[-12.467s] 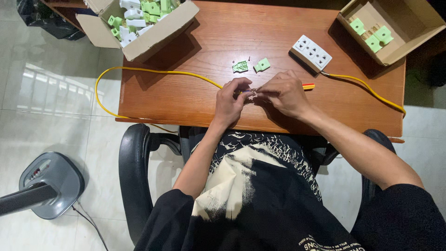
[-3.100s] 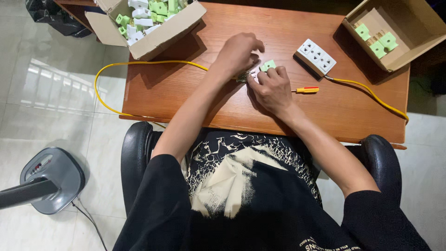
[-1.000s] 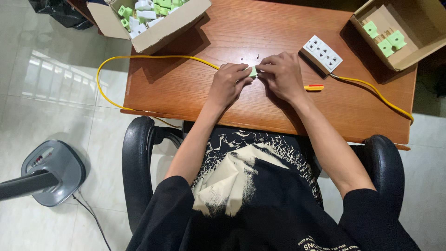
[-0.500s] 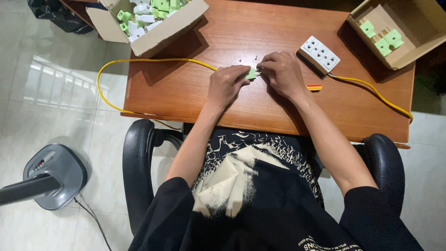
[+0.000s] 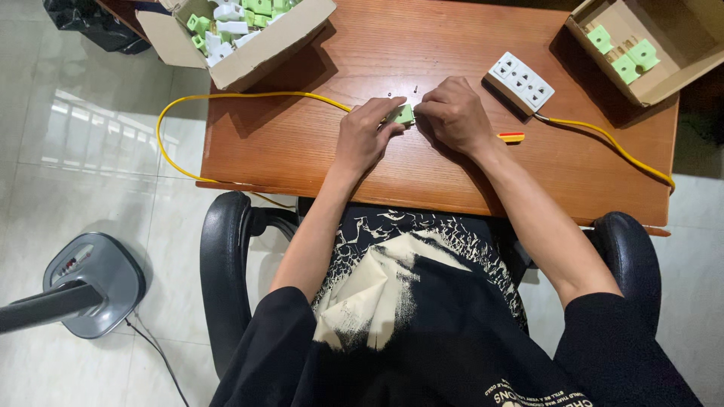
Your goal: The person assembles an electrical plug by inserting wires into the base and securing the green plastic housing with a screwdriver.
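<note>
The small green plug point(image 5: 406, 114) sits on the desk point(image 5: 302, 143) between my two hands, a little beyond the middle of the desktop. Most of it is hidden by my fingers, so I can only see a short green block; what shows seems to lie across me, left to right, but I cannot tell which end faces where. My left hand point(image 5: 363, 137) pinches it from the left with the fingertips closed on its edge, and my right hand point(image 5: 452, 113) is curled over its right side, gripping it too. Just past the plug, a couple of tiny dark specks, maybe screws point(image 5: 402, 92), lie on the wood. A yellow cable point(image 5: 226, 96) runs in from the left toward my hands, looping off the desk edge. To my right, near the wrist, lies a red and yellow screwdriver point(image 5: 511, 137), its axis running left to right. Beyond that is a white socket strip point(image 5: 520, 80), set at a slant, with its own yellow lead trailing off to the right. A cardboard box point(image 5: 256, 60) of green and white parts stands at the far left corner, and a second box point(image 5: 664, 83) with a few green pieces at the far right.
</note>
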